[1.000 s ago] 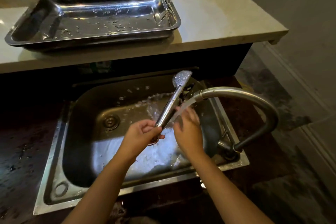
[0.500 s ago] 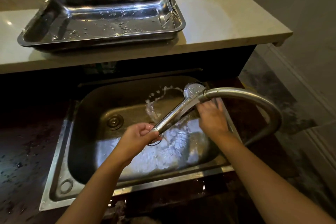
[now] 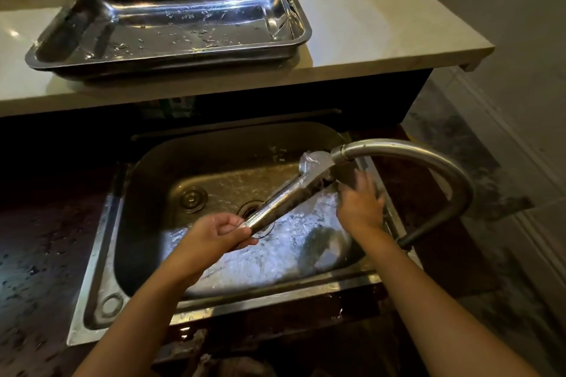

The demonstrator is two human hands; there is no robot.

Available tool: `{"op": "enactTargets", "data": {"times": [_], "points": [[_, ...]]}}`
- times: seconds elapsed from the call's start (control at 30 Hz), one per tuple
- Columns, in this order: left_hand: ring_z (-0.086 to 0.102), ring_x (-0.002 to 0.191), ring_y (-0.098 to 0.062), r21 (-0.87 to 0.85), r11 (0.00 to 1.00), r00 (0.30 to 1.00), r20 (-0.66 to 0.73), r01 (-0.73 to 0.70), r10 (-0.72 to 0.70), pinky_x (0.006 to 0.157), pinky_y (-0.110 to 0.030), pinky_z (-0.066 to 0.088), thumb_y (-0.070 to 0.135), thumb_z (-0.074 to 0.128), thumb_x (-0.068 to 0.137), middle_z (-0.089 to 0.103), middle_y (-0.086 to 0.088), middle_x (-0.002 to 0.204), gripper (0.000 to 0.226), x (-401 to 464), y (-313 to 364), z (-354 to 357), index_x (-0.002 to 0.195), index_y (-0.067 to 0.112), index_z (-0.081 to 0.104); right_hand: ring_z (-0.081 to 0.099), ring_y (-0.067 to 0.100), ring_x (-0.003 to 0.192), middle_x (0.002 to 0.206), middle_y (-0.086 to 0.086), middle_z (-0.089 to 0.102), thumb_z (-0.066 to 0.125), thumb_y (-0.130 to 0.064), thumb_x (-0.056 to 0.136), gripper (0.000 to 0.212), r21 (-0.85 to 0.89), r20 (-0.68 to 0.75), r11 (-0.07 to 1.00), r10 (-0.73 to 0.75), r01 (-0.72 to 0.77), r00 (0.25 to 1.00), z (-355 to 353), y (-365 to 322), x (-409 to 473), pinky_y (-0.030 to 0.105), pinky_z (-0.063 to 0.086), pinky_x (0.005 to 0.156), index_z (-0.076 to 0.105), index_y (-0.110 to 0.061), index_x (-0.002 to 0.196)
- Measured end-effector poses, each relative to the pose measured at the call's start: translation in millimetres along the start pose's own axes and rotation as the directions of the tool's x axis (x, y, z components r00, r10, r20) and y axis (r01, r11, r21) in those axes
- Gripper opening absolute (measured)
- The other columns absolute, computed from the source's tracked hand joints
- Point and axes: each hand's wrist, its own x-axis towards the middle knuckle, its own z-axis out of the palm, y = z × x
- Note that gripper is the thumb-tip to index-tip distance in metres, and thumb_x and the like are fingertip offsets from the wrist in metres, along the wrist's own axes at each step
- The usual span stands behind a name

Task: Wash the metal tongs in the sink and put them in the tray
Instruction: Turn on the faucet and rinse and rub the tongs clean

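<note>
Left hand: the left hand (image 3: 214, 232) is curled around the handle end of the shiny metal tongs (image 3: 288, 193), fingers pinched closed on them, over the middle of the basin.
Tongs: they slant from the left hand toward 1 o'clock, arms pressed together, with the scalloped tip just under the spout of the curved steel faucet (image 3: 407, 153).
Right hand: the right hand (image 3: 361, 205) sits at 3 o'clock of the tongs, fingers spread and blurred, near the tip; contact with the metal cannot be told.
Sink: the stainless steel sink (image 3: 101, 254) holds splashing water and a round drain (image 3: 193, 199) at 9 o'clock of the tongs.
Tray: the rectangular steel tray (image 3: 171, 61), dotted with droplets, rests on the pale stone desk (image 3: 382, 37) at 12 o'clock of the sink, well apart from the tongs.
</note>
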Motion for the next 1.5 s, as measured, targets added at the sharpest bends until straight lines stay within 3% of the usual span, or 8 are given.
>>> {"op": "enactTargets", "data": {"times": [0.07, 0.13, 0.23, 0.57, 0.9, 1.1, 1.33, 1.5], "points": [[0.070, 0.060, -0.007, -0.027, 0.999, 0.999, -0.003, 0.034, -0.034, 0.053, -0.011, 0.052, 0.000, 0.056, 0.086, 0.071, -0.016, 0.075, 0.005, 0, 3, -4, 0.088, -0.002, 0.060, 0.029, 0.031, 0.138, 0.151, 0.013, 0.031, 0.044, -0.016, 0.092, 0.045, 0.427, 0.156, 0.882, 0.145, -0.199, 0.977, -4, -3, -1, 0.047, 0.027, 0.111, 0.042, -0.022, 0.137], [0.069, 0.058, -0.007, -0.012, 0.998, 0.998, 0.014, 0.059, -0.059, 0.053, -0.011, 0.052, 0.000, 0.055, 0.087, 0.069, -0.017, 0.076, 0.007, 1, 4, -6, 0.090, -0.005, 0.060, 0.052, 0.033, 0.117, 0.133, 0.017, 0.052, 0.040, -0.019, 0.096, 0.034, 0.807, 0.404, 0.389, 0.188, -0.445, 0.895, -8, -14, -3, 0.046, 0.045, 0.097, 0.047, -0.017, 0.129], [0.069, 0.058, -0.007, 0.006, 0.996, 0.995, 0.055, 0.084, -0.084, 0.053, -0.011, 0.052, 0.000, 0.054, 0.087, 0.067, -0.020, 0.079, 0.007, -1, 1, -4, 0.087, -0.004, 0.060, 0.065, 0.030, 0.088, 0.099, 0.017, 0.064, 0.046, -0.021, 0.095, 0.016, 0.788, 0.608, -0.146, 0.027, -0.598, 0.794, -6, -28, -8, 0.037, 0.058, 0.066, 0.050, -0.013, 0.108], [0.062, 0.052, -0.011, -0.425, 0.868, 0.954, 0.258, 0.255, -0.154, 0.044, -0.015, 0.048, 0.015, 0.054, 0.082, 0.076, -0.016, 0.089, 0.026, 13, -18, -1, 0.099, -0.001, 0.065, 0.063, 0.022, 0.082, 0.079, 0.008, 0.069, 0.059, -0.025, 0.087, 0.016, 0.621, 0.621, -0.535, -0.108, -0.572, 0.776, 3, -46, -8, 0.029, 0.058, 0.055, 0.059, -0.013, 0.098], [0.060, 0.056, -0.012, -0.311, 0.819, 0.830, 0.461, 0.483, -0.315, 0.049, -0.019, 0.045, 0.027, 0.050, 0.085, 0.072, -0.008, 0.080, 0.035, 21, -39, -2, 0.106, 0.005, 0.067, 0.056, 0.021, 0.103, 0.095, 0.006, 0.063, 0.067, -0.031, 0.081, 0.022, 0.639, 0.673, -0.443, -0.072, -0.628, 0.736, 14, -44, -13, 0.034, 0.042, 0.086, 0.062, -0.013, 0.093], [0.067, 0.059, -0.010, 0.317, 0.944, 0.980, 0.138, 0.093, -0.143, 0.059, -0.023, 0.048, 0.031, 0.069, 0.079, 0.073, 0.001, 0.070, 0.013, 23, -22, 19, 0.068, 0.024, 0.067, 0.060, 0.015, 0.088, 0.120, 0.010, 0.063, 0.072, -0.017, 0.078, 0.054, 0.762, 0.644, -0.261, 0.209, -0.592, 0.736, 24, -54, -23, 0.038, 0.034, 0.097, 0.049, -0.009, 0.126], [0.058, 0.043, 0.000, 0.342, 0.933, 0.974, 0.148, 0.111, -0.170, 0.038, -0.011, 0.039, 0.025, 0.064, 0.084, 0.069, 0.009, 0.050, 0.017, 22, -29, 3, 0.071, 0.019, 0.072, 0.062, 0.028, 0.103, 0.119, 0.014, 0.055, 0.067, -0.037, 0.081, 0.053, 0.847, 0.530, -0.083, 0.198, -0.525, 0.824, 10, -46, -14, 0.030, 0.056, 0.064, 0.044, -0.016, 0.123], [0.066, 0.058, -0.005, 0.395, 0.910, 0.972, 0.135, 0.125, -0.193, 0.048, -0.013, 0.045, 0.023, 0.067, 0.082, 0.076, 0.003, 0.070, 0.013, 26, -32, -13, 0.074, 0.016, 0.073, 0.059, 0.015, 0.069, 0.088, 0.008, 0.060, 0.067, -0.020, 0.083, 0.013, 0.890, 0.406, 0.112, 0.242, -0.441, 0.881, 3, -46, -10, 0.019, 0.051, 0.043, 0.055, -0.019, 0.082]]}}
